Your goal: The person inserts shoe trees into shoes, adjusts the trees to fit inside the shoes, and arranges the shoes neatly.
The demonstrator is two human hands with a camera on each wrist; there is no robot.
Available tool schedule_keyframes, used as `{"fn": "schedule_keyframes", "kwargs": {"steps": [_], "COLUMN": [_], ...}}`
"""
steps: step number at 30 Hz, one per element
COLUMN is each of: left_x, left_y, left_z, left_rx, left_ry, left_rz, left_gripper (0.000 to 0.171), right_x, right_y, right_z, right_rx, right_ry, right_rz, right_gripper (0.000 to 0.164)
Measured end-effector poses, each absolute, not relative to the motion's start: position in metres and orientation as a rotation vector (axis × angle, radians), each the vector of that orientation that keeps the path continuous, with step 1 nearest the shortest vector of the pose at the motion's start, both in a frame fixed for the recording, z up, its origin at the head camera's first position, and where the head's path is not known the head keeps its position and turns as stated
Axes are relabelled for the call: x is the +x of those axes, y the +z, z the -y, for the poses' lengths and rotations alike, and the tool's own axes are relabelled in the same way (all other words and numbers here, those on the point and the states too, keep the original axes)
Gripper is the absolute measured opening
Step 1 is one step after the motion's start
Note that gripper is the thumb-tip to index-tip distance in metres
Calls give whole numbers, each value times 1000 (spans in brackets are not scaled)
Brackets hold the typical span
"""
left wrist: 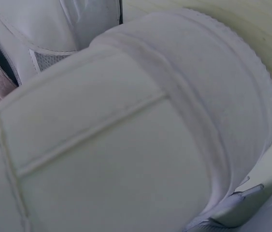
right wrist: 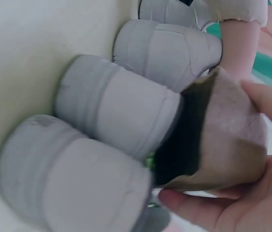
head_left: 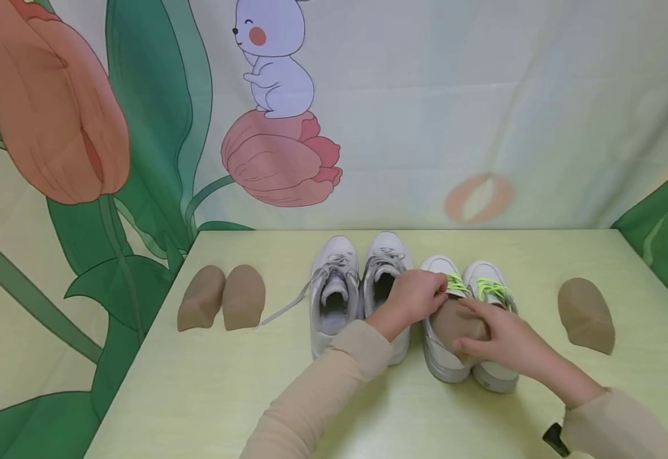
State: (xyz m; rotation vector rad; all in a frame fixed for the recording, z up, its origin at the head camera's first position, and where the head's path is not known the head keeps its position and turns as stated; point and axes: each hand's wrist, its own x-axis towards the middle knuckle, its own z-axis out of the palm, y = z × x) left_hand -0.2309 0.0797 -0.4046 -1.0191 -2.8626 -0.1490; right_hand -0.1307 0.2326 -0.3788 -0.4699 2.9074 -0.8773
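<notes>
My right hand [head_left: 506,338] grips a brown moulded shoe insert [head_left: 453,325], fingers and thumb on either side of it. The insert stands tilted at the opening of the left white sneaker [head_left: 445,366] with neon-green laces; its hollow side shows in the right wrist view. At that sneaker's tongue, my left hand [head_left: 415,293] has curled fingers and seems to pinch it, though the fingertips are partly hidden. The matching right sneaker [head_left: 497,377] stands close beside, partly behind my right hand. A white sneaker's side [left wrist: 116,150] fills the left wrist view, hiding the left hand there.
Two white sneakers with grey laces, one left [head_left: 318,338] and one right [head_left: 388,241], stand under and beside my left arm. A pair of brown inserts [head_left: 243,296] lies at the left. Another insert [head_left: 586,312] lies at the right. A printed curtain [head_left: 403,127] hangs behind the table.
</notes>
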Motion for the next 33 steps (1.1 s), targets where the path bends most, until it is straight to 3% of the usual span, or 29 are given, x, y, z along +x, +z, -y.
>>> {"fn": "schedule_keyframes", "kwargs": {"steps": [4, 8, 15, 26, 33], "left_x": [-231, -229, -227, -229, -230], "left_y": [-405, -404, -402, -402, -404], "left_z": [-79, -78, -77, -76, -76], "left_rx": [-998, -1005, -1006, -1016, -1019], "left_ry": [-98, -79, -108, -194, -203], "left_rz": [2859, 2853, 2849, 2867, 2868], "left_gripper": [11, 11, 12, 13, 13], "right_x": [-124, -121, -121, -123, -125], "right_y": [-388, -395, -402, -400, -399], "right_z": [-240, -243, -242, -231, -227], "right_rx": [-467, -511, -547, -504, -472], "right_ry": [-1010, -1084, -1199, -1181, -1156], "right_rz": [-2879, -2858, -2846, -2946, -2964], "right_gripper": [85, 85, 79, 54, 52]}}
